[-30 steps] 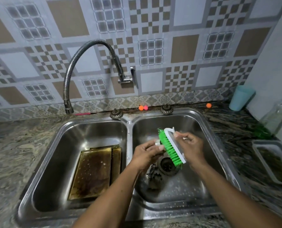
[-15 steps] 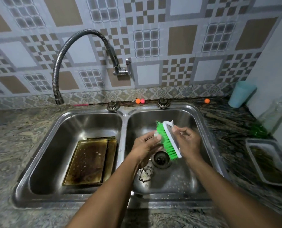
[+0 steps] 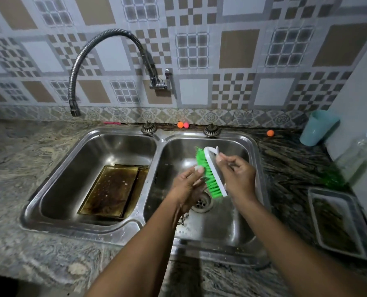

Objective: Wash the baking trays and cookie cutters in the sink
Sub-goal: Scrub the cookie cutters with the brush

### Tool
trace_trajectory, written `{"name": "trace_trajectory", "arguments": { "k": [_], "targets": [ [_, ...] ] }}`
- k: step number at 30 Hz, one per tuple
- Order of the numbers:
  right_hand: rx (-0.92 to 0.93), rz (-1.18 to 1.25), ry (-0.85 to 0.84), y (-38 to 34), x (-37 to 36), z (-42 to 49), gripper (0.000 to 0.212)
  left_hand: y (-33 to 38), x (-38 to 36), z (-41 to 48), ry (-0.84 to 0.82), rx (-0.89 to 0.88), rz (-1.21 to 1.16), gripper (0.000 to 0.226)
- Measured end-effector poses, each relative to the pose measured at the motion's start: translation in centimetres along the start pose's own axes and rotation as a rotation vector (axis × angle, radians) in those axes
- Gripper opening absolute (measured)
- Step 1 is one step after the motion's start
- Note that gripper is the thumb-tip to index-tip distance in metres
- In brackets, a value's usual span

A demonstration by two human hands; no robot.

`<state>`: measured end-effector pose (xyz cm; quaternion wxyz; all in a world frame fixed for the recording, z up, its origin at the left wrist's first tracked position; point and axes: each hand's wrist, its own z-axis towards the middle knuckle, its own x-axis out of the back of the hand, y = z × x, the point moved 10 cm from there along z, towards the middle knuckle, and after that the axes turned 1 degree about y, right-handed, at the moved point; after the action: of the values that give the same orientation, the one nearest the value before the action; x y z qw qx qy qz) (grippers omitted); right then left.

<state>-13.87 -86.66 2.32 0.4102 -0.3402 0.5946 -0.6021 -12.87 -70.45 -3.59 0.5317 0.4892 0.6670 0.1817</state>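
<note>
Over the right basin [image 3: 238,224] of the steel sink, my right hand [image 3: 239,175] grips a white scrub brush [image 3: 213,168] by its handle, green bristles facing left. My left hand [image 3: 188,187] pinches a small pale cookie cutter [image 3: 199,168] against those bristles; its fingers hide most of the cutter. Another metal cutter [image 3: 183,219] lies on the basin floor, partly under my left wrist, beside the drain [image 3: 202,203]. Two stained brown baking trays [image 3: 111,191] lie stacked flat in the left basin [image 3: 71,183].
A flexible faucet [image 3: 105,41] arches from the tiled wall and ends above the left counter. On the right counter are a metal tray [image 3: 339,221], a clear bottle [image 3: 362,155] and a teal cup [image 3: 318,128]. Small orange balls [image 3: 180,124] sit behind the sink.
Both hands stay together over the right basin with the brush against the cutter. The brush has shifted slightly along my left hand. The view has moved a little.
</note>
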Motion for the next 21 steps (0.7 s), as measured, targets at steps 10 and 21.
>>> {"name": "trace_trajectory", "arguments": {
  "k": [10, 21],
  "targets": [
    [-0.007, -0.084, -0.067, 1.1, -2.0, -0.9, 0.004, 2.8, 2.7, -0.9, 0.026, -0.028, 0.035, 0.042],
    [0.241, -0.849, -0.232, -2.8, -19.1, 0.6, 0.031, 14.9, 21.0, 0.7, 0.294, -0.208, 0.662, 0.048]
  ]
}}
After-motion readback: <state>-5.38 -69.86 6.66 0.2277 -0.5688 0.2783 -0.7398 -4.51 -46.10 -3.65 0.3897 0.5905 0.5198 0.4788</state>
